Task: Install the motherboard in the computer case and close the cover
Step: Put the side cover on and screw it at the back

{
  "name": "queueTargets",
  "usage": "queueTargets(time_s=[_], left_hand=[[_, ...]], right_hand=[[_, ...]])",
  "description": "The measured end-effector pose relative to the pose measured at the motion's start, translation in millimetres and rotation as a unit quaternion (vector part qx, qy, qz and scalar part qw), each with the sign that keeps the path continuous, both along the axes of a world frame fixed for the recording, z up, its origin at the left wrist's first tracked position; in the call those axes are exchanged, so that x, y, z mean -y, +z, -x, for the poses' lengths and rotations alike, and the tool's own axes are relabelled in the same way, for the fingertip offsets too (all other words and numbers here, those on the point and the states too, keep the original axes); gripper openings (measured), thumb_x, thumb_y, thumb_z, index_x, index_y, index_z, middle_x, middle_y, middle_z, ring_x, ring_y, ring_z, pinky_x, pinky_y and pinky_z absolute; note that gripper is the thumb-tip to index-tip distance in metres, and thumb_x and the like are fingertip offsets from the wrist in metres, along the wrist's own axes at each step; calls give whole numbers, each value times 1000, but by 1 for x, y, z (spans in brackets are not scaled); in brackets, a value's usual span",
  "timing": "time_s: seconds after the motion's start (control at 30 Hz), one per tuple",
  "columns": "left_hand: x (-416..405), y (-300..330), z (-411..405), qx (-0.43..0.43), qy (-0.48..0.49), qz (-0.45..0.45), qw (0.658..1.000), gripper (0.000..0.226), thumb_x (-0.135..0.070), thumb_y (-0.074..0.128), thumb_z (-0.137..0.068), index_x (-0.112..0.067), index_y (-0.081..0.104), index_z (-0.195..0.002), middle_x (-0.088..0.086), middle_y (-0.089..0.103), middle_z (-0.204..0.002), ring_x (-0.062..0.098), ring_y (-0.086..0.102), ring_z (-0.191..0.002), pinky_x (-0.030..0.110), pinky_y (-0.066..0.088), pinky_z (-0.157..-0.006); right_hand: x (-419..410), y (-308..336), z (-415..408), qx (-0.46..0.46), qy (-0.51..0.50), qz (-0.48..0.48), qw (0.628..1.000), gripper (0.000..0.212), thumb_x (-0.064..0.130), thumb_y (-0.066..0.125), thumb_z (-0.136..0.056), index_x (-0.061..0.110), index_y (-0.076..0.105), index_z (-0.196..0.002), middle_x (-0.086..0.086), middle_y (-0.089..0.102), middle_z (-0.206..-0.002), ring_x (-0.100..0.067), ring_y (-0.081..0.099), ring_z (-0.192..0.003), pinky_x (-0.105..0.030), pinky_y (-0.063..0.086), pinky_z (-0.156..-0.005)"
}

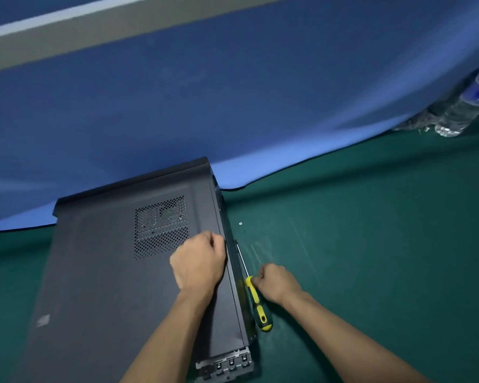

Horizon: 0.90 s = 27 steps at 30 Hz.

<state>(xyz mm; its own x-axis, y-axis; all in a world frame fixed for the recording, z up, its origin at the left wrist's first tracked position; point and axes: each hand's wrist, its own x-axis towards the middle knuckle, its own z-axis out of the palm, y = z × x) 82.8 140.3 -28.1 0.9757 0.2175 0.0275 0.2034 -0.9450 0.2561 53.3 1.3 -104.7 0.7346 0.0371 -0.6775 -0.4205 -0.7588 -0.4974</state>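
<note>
Head: one case (116,272), one screwdriver (256,299).

The computer case (116,272) lies under a side cover (100,286) of matt black sheet metal, smooth, with a perforated honeycomb vent (161,228) punched through it. At the near end, bare grey metal slot brackets (224,364) show a dull sheen. The screwdriver (253,294) has a thin, bright steel shaft and a glossy yellow plastic handle with black rubbery grip parts. The surface (371,244) is covered in a matt green mat, faintly scuffed. Behind hangs smooth blue cloth (233,106). Clear, crinkled plastic bottles (459,111) stand far right.
</note>
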Motion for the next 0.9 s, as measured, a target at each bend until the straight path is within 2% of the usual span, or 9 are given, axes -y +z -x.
queueTargets(time_s=[0.07, 0.17, 0.23, 0.3, 0.4, 0.47, 0.6, 0.77, 0.9], left_hand=[[0, -1, 0, -8, 6, -4, 1000, 43, -26, 49, -82, -20, 28, -46, -7, 32, -43, 23, 37, -43, 26, 23, -48], [0, -2, 0, -4, 5, -2, 1000, 43, -26, 49, -82, -21, 26, -45, -10, 29, -42, 22, 37, -43, 26, 22, -48], [0, -2, 0, -2, 6, -1, 1000, 44, -26, 49, -81, -21, 25, -45, -10, 28, -41, 22, 37, -43, 26, 21, -47], [0, -2, 0, 0, 10, -1, 1000, 44, -26, 50, -81, -20, 25, -45, -8, 30, -42, 24, 38, -44, 26, 24, -48], [1, -1, 0, 5, 9, -3, 1000, 44, -26, 50, -81, -20, 25, -45, -9, 30, -42, 23, 38, -44, 26, 23, -47], [1, -2, 0, 6, 7, -2, 1000, 44, -25, 50, -81, -20, 26, -45, -9, 30, -42, 23, 38, -43, 26, 23, -47], [1, -2, 0, 5, 7, -1, 1000, 44, -25, 49, -82, -20, 26, -46, -6, 35, -44, 23, 39, -44, 26, 25, -47], [2, -3, -2, 21, -9, -7, 1000, 47, -22, 52, -82, -22, 20, -48, -7, 32, -47, 20, 34, -45, 27, 20, -46], [0, -7, -4, 31, -16, -7, 999, 49, -19, 54, -80, -24, 17, -49, -10, 27, -45, 18, 32, -43, 24, 17, -44]], right_hand=[[-10, -6, -3, -30, 33, 8, 999, 23, 27, 55, -93, 11, 56, -77, -13, 63, -92, -25, 57, -82, -27, 42, -68], [-19, -11, -7, -39, 56, 23, 997, 16, 14, 58, -90, 2, 61, -100, -13, 66, -105, -28, 63, -93, -27, 42, -68], [-18, -14, -9, -47, 44, 19, 998, 10, 14, 59, -88, 4, 60, -86, -8, 65, -90, -27, 63, -87, -25, 42, -63], [-16, -15, -9, -59, 16, 9, 998, 24, 22, 64, -85, 11, 52, -67, -1, 54, -69, -21, 58, -73, -24, 40, -54], [-13, -17, -8, -69, -30, -11, 997, 29, 30, 66, -80, 14, 49, -63, 1, 50, -63, -19, 55, -66, -22, 35, -47], [-11, -17, -8, -58, -61, -29, 996, 27, 33, 65, -78, 15, 50, -65, 1, 52, -65, -20, 56, -68, -23, 38, -53], [-10, -16, -22, -3, -134, -60, 989, 24, 28, 61, -79, 13, 48, -93, -3, 56, -87, -28, 57, -82, -28, 42, -67], [-12, -17, -59, 66, -167, -52, 982, 16, 32, 59, -80, 20, 49, -79, -6, 63, -85, -29, 57, -79, -29, 40, -64], [-14, -28, -89, 114, -181, -30, 976, 10, 28, 59, -86, 22, 61, -94, -8, 69, -95, -31, 62, -90, -29, 41, -67]])
